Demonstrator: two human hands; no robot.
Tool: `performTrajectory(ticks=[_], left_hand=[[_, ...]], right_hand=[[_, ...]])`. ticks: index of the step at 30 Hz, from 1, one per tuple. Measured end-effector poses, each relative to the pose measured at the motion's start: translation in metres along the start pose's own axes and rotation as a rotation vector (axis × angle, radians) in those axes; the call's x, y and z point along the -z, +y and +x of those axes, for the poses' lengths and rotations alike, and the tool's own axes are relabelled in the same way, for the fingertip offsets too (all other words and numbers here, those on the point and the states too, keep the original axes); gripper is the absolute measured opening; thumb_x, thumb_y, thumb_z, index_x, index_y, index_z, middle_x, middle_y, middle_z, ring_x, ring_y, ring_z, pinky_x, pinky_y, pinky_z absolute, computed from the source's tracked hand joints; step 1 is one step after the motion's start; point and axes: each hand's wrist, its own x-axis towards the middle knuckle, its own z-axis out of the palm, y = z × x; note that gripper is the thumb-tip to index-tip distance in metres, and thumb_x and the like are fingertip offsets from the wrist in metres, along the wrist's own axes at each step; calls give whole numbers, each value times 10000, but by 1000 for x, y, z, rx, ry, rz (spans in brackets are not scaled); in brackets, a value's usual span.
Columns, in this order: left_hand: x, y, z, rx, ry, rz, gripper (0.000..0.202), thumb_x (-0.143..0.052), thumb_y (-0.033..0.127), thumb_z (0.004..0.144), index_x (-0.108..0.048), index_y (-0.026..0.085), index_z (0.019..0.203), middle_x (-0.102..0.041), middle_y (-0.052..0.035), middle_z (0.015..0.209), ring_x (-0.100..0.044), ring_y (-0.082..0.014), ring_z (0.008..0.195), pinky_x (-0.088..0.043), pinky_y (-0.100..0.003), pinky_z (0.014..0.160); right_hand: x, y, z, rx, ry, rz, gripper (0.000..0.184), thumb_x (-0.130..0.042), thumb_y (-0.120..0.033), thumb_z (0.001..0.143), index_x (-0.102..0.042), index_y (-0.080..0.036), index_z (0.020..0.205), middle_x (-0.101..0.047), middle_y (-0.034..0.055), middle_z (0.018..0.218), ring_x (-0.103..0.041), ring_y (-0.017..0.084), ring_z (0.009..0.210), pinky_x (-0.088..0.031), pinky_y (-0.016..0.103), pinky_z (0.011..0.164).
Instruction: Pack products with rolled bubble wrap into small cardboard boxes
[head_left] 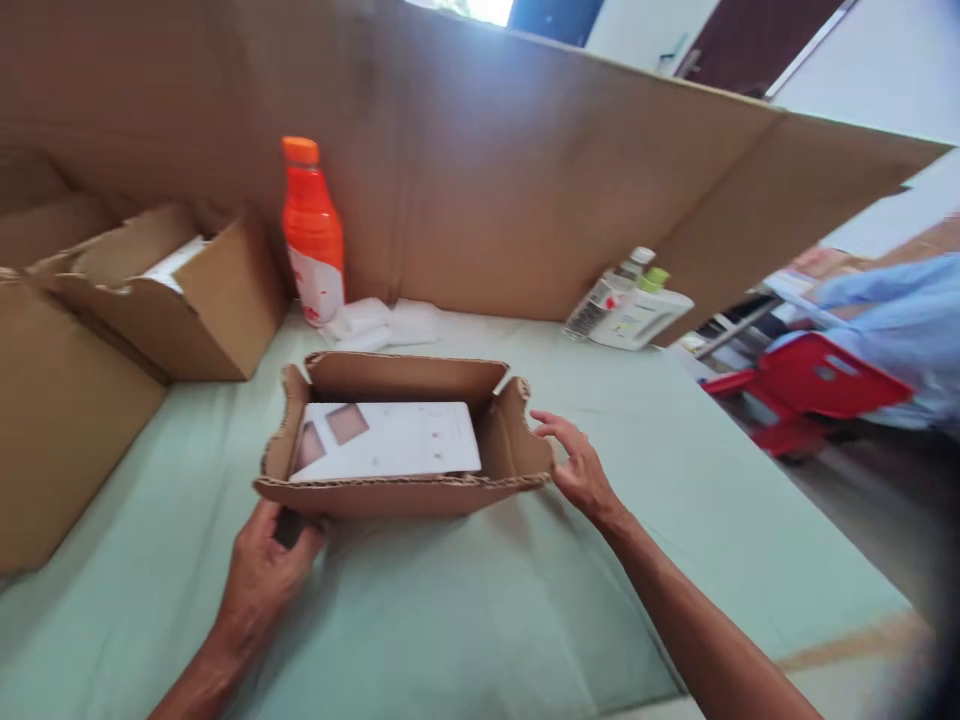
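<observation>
A pale green table (712,480), backed by a cardboard panel (510,190), frames an open cardboard box (405,502) near its middle.
Inside the box, toward its left, lies a white carton (405,435); an orange bottle (311,240) stands behind, by the panel. A person's left hand (270,565), thumb and fingers parted, meets the box's lower near-left corner; the right hand (581,475), loosely curled, is at its right end. How firmly either grips cannot be told.
</observation>
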Motion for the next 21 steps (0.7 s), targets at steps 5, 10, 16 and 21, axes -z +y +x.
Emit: performTrajectory(ticks=[5, 10, 16, 21], left_hand=[[6, 3, 7, -23, -1, 35, 387, -691, 477, 724, -653, 186, 978, -718, -39, 813, -654, -214, 724, -512, -284, 618], [1, 13, 4, -66, 8, 35, 359, -686, 438, 732, -639, 170, 966, -687, -24, 797, -613, -176, 712, -494, -253, 617], [-2, 10, 6, -46, 49, 12, 384, -716, 457, 645, -637, 170, 888, -675, -16, 749, -603, -175, 692, -490, -257, 605], [-2, 13, 7, -32, 47, -40, 393, -718, 437, 632, -629, 173, 909, -673, -22, 785, -606, -181, 740, -494, -273, 657]], right_hand=[[17, 6, -15, -259, 119, 190, 330, -518, -492, 928, -676, -223, 1033, -703, 106, 1249, -623, 277, 1192, -483, 461, 1006], [-21, 26, 28, -265, 76, 204, 518, -741, -395, 722, -657, -199, 1195, -692, 129, 1255, -612, 324, 1184, -450, 508, 1042], [-39, 29, 44, -197, 126, 260, 214, -625, -266, 779, -715, -212, 965, -749, 42, 939, -672, 237, 955, -493, 430, 974], [-1, 24, -5, -94, 148, 291, 125, -650, -283, 824, -760, -258, 879, -699, 49, 1238, -620, 244, 1187, -437, 435, 1082]])
